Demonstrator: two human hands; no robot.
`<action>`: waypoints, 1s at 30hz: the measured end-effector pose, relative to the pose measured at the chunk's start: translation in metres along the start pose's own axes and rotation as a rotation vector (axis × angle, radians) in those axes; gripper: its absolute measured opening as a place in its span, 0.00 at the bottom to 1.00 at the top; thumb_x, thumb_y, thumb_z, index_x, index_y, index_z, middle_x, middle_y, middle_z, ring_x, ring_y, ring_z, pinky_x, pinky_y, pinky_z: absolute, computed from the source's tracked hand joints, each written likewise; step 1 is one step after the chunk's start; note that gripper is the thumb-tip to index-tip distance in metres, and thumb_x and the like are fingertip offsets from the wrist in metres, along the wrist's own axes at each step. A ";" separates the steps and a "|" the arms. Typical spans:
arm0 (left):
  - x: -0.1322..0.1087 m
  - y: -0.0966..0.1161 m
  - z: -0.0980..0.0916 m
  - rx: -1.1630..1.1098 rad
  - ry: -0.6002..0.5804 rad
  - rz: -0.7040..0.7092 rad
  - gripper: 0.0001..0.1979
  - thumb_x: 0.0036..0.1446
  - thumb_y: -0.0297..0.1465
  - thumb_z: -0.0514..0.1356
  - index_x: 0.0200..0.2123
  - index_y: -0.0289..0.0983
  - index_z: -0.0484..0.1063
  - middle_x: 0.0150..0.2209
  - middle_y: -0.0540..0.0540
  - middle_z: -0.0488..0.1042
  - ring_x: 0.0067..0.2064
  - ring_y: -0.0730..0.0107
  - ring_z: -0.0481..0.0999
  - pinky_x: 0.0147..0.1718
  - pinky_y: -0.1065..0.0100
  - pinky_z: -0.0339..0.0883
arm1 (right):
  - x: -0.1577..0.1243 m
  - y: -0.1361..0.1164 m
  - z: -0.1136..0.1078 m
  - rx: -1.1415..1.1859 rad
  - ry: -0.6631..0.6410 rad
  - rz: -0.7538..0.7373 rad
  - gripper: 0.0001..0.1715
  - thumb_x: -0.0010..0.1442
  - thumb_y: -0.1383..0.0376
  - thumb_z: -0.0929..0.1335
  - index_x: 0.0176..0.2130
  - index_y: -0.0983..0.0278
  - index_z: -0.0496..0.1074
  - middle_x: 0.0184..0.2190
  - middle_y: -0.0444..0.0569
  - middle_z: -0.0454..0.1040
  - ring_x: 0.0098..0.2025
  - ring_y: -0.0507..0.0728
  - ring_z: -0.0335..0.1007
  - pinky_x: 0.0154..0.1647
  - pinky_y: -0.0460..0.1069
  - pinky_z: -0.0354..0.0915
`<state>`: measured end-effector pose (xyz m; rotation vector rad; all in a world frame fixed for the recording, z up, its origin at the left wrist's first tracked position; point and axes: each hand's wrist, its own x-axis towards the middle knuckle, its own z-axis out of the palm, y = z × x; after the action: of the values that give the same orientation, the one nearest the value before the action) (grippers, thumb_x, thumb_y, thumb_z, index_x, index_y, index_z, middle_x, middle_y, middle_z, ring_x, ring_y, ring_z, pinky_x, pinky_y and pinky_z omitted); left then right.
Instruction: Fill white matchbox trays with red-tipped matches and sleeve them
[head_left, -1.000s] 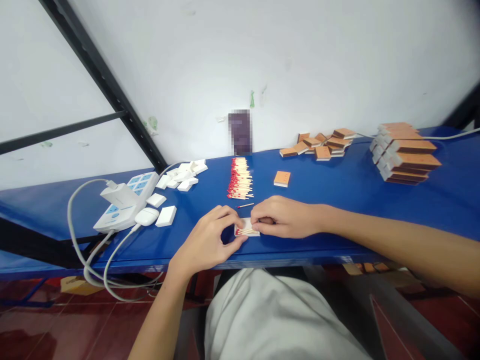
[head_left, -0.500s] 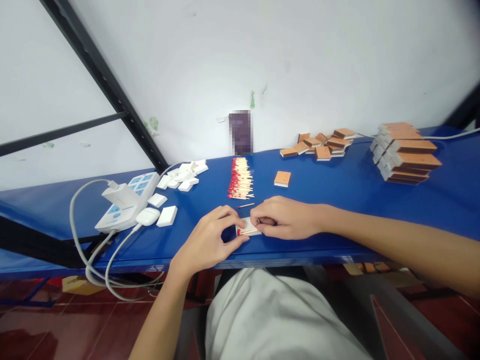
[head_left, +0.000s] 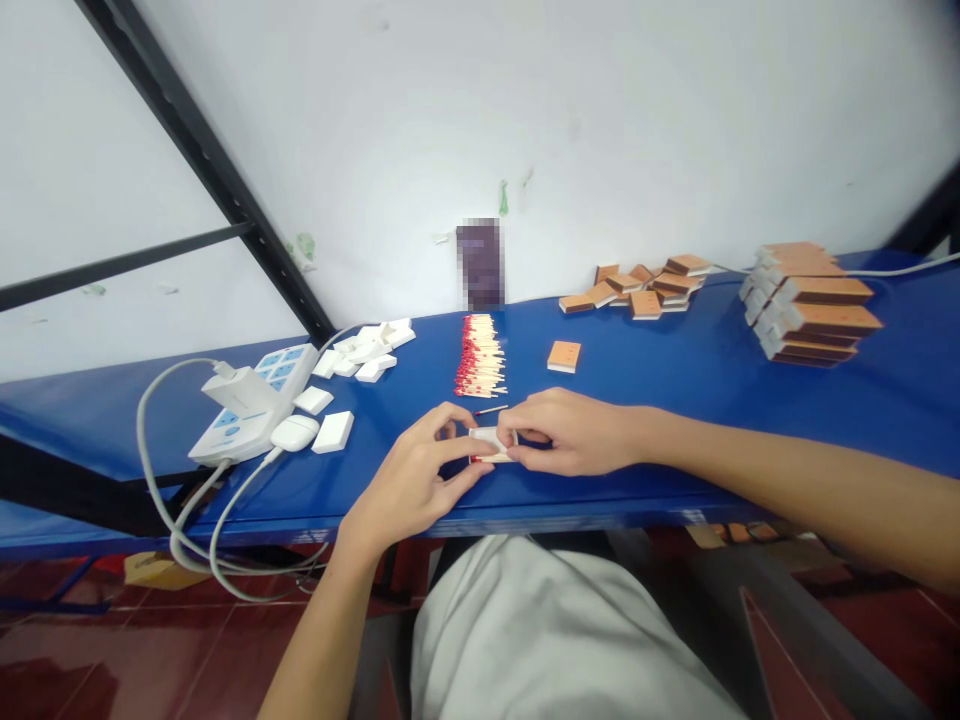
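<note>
A small white matchbox tray (head_left: 487, 436) lies on the blue table near its front edge, with a few red-tipped matches along its near side. My left hand (head_left: 431, 460) grips the tray's left end, thumb at the near side and fingers at the far side. At the other end, my right hand (head_left: 559, 432) has its fingers curled and closed on the tray's right end. A single match (head_left: 492, 410) lies just beyond the tray. Farther back is a pile of red-headed matches (head_left: 481, 358). One orange-topped matchbox (head_left: 563, 356) sits beyond my right hand.
White trays (head_left: 365, 350) lie heaped at the left, near a power strip (head_left: 255, 405) with cables and a white charging case (head_left: 295, 432). Orange matchboxes (head_left: 645, 290) are piled at the back right, and flattened-looking sleeves (head_left: 814, 305) are stacked farther right. A wall stands behind.
My left fingers have shifted over the tray's left end, and my right fingers have moved slightly up and left. More of the tray's inside now shows between the hands.
</note>
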<state>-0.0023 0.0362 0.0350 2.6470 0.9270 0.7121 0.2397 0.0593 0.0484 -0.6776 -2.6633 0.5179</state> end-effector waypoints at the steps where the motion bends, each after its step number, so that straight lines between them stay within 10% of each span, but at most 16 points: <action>1: 0.000 0.000 0.000 0.008 0.005 0.004 0.09 0.66 0.31 0.58 0.44 0.43 0.78 0.48 0.46 0.67 0.42 0.68 0.69 0.45 0.65 0.65 | 0.000 0.000 0.001 -0.008 0.004 0.001 0.05 0.63 0.65 0.63 0.36 0.63 0.68 0.23 0.39 0.63 0.25 0.50 0.57 0.31 0.46 0.52; 17: 0.000 0.000 0.002 0.059 0.013 -0.029 0.10 0.65 0.35 0.60 0.47 0.40 0.76 0.44 0.46 0.71 0.44 0.65 0.70 0.46 0.62 0.65 | 0.002 0.007 0.003 -0.207 0.196 0.212 0.08 0.63 0.66 0.62 0.40 0.63 0.70 0.25 0.42 0.71 0.25 0.52 0.62 0.29 0.47 0.50; 30: 0.001 0.000 0.003 0.075 0.059 -0.003 0.07 0.62 0.31 0.63 0.44 0.41 0.76 0.44 0.46 0.69 0.44 0.65 0.69 0.46 0.63 0.65 | 0.005 0.019 0.005 -0.377 0.085 0.367 0.12 0.67 0.60 0.62 0.43 0.62 0.72 0.31 0.48 0.78 0.32 0.56 0.71 0.30 0.48 0.51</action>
<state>0.0000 0.0361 0.0324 2.7018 0.9924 0.7729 0.2413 0.0762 0.0367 -1.2803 -2.5850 0.0651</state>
